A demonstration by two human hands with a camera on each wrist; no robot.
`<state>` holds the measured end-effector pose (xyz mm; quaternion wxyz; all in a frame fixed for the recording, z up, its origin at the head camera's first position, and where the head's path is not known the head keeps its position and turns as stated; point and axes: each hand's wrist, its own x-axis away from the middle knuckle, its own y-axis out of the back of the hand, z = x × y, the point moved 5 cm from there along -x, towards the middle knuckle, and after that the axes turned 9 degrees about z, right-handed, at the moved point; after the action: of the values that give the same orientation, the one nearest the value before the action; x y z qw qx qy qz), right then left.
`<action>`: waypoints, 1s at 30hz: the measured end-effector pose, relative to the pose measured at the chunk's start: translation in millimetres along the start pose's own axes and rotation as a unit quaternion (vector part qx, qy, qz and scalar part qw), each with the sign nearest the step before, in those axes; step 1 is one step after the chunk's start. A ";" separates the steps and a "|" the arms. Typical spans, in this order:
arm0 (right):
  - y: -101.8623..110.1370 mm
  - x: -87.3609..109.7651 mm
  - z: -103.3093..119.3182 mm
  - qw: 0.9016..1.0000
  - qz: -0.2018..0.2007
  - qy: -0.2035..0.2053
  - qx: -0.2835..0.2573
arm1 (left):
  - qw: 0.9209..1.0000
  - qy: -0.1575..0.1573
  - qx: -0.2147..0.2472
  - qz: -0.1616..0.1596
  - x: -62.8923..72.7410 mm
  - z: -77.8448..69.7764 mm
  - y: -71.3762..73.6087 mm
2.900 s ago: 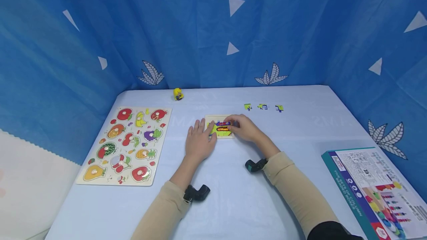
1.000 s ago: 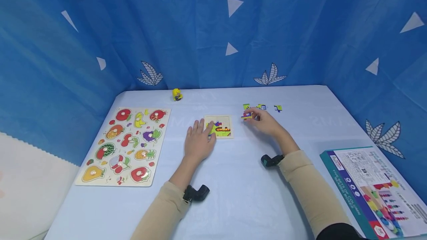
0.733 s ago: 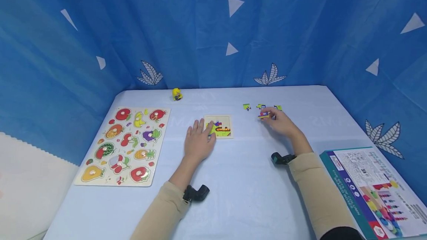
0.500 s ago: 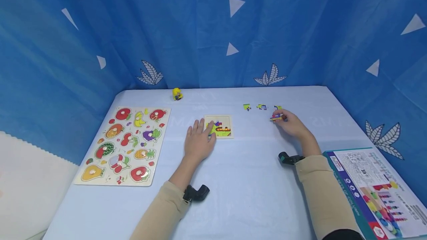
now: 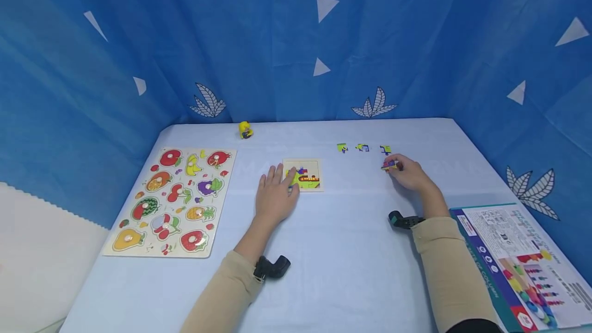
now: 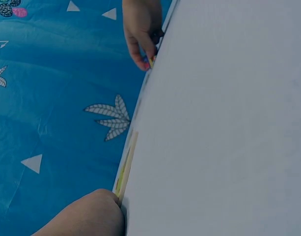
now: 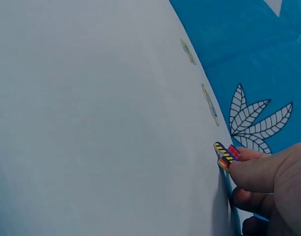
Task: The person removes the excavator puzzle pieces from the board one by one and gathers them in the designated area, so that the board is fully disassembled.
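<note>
Blue curtain (image 5: 277, 40) printed with pale triangles and leaves closes off the far side and both flanks of a pale surface (image 5: 333, 271). Near its right edge lies a flat printed box (image 5: 509, 240); on the left lies a board of painted fruit (image 5: 168, 204). Fingers spread, the left hand (image 5: 275, 197) rests on the left part of a small square puzzle frame (image 5: 302, 162), seemingly steadying it, while the right hand (image 5: 410, 173) is well to the frame's right. A yellow figure (image 5: 245, 129) stands near the far edge. Far right of the frame, a left piece (image 5: 341, 148), a middle piece (image 5: 363, 147) and a right piece (image 5: 385, 149) lie in a row. Just on the near side of that last one, the striped puzzle piece (image 5: 387, 166) sits in the right hand's grip, thumb and fingers clamped on its right end; whether it touches the surface, I cannot tell. It looks thin, light and stiff, probably sturdy but smooth enough to slip, so a gentle pinch across opposite edges of its body should serve best
</note>
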<state>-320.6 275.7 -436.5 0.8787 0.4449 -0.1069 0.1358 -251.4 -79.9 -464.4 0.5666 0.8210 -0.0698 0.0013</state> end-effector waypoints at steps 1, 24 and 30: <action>-0.2 -0.4 0.3 1.000 -0.005 0.000 0.005 | 1.000 0.000 0.001 0.000 -0.1 0.0 0.1; 1.8 0.7 2.8 0.996 -0.081 0.017 0.032 | 1.000 0.002 0.011 -0.007 -0.8 1.0 0.0; 0.6 0.5 20.9 0.994 -0.100 0.050 0.022 | 1.000 0.003 0.016 -0.004 -0.8 1.4 0.0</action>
<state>-321.7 259.2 -423.7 0.8820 0.4654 -0.0154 0.0719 -252.3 -81.2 -465.0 0.5532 0.8305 -0.0652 0.0029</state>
